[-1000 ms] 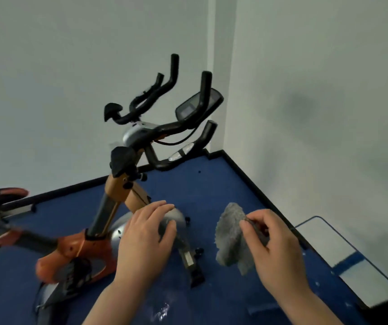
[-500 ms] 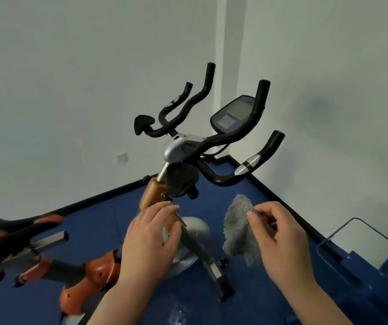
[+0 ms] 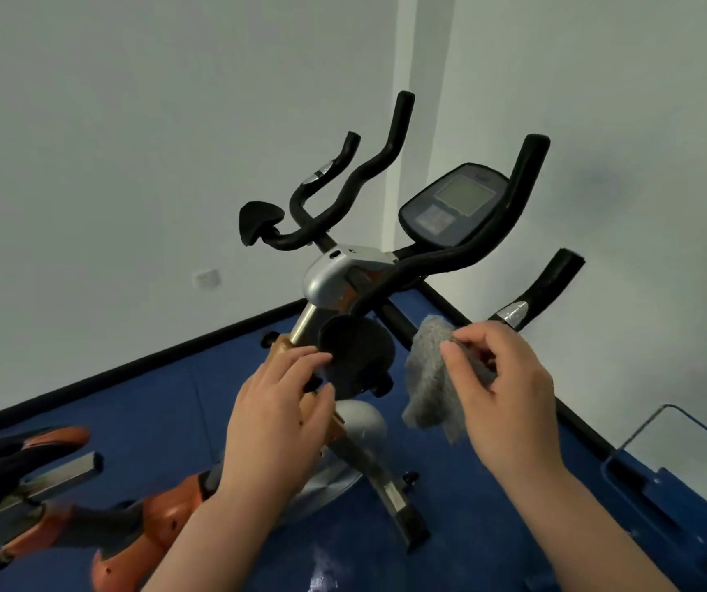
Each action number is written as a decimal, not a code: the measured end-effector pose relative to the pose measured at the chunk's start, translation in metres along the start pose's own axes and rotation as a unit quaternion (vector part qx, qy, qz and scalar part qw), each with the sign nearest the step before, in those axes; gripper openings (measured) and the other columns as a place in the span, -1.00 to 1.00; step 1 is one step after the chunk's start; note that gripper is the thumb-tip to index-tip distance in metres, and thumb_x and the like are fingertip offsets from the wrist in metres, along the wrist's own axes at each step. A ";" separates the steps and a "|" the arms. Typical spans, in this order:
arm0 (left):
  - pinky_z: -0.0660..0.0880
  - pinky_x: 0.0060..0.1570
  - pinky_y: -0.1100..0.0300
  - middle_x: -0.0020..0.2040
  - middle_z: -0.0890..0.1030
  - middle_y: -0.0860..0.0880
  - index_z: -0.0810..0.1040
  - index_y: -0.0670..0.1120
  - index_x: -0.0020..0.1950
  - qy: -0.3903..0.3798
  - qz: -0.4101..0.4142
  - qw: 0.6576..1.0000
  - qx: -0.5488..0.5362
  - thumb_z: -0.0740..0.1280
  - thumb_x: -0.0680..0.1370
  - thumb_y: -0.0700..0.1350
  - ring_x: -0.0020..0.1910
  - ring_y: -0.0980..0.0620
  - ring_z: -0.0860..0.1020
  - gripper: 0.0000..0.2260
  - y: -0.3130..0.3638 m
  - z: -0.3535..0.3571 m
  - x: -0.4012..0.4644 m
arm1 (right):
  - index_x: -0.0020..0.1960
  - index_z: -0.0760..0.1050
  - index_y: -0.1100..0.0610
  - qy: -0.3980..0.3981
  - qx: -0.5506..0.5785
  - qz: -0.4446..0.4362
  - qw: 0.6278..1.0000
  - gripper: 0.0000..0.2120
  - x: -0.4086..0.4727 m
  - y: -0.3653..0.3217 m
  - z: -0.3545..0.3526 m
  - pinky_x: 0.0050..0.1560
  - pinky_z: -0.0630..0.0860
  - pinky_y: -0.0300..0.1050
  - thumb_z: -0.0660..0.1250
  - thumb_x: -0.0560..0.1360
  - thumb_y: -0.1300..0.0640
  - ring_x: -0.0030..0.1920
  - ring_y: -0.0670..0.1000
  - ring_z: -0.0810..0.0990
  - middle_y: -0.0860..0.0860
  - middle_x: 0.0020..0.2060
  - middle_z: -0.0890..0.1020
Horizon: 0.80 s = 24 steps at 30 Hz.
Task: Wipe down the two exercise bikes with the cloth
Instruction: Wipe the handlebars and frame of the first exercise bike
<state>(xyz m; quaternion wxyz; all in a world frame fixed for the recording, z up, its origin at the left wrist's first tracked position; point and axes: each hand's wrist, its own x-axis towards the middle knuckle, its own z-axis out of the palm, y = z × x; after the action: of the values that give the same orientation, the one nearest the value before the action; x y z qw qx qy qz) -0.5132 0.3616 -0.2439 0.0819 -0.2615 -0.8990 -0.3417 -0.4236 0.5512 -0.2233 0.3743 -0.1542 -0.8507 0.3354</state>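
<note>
The right hand pinches the soft gray cloth, which looks light and floppy so it needs bunching up, just by the bike, while the left hand stays open and loose near the big black knob.

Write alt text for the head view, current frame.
A person's right hand pinches a fuzzy grey cloth beside an orange and silver exercise bike, while the empty left hand reaches for the round black knob below its black handlebars. The bike stands on a blue floor in a white-walled corner.
</note>
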 end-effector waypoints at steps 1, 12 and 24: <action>0.38 0.24 0.08 0.23 0.51 0.17 0.54 0.08 0.22 0.005 0.000 1.000 -0.006 0.28 0.52 -0.02 0.19 0.13 0.46 -0.73 -0.002 0.002 0.007 | -0.06 0.51 0.06 0.011 -0.008 -0.021 1.000 -0.89 0.011 -0.004 0.008 -0.19 0.43 -0.33 0.28 0.51 0.02 -0.16 -0.13 0.49 -0.09 -0.19 0.54; 0.46 0.11 0.07 0.10 0.55 0.19 0.53 0.10 0.17 -0.036 0.004 0.997 -0.072 0.24 0.50 0.00 0.11 0.14 0.48 -0.74 -0.045 0.016 0.058 | -0.08 0.59 -0.02 -0.153 -0.131 -0.065 0.977 -0.71 0.035 -0.009 0.088 -0.01 0.45 -0.04 0.27 0.42 -0.20 -0.07 -0.07 0.48 -0.13 -0.14 0.55; 0.45 0.04 0.26 0.10 0.57 0.21 0.48 0.12 0.26 -0.142 0.121 0.974 -0.130 0.16 0.51 0.05 0.04 0.33 0.42 -0.66 -0.082 0.024 0.094 | -0.17 0.59 0.01 -0.091 -0.314 -0.074 0.942 -0.93 0.004 -0.018 0.115 -0.05 0.33 -0.14 0.37 0.40 0.03 -0.08 -0.03 0.52 -0.12 -0.23 0.59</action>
<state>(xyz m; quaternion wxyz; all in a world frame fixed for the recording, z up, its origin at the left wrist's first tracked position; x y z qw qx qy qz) -0.6357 0.3650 -0.2784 -0.0406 -0.4231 -0.8107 -0.4027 -0.5119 0.4881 -0.2658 0.2519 -0.1696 -0.9521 0.0349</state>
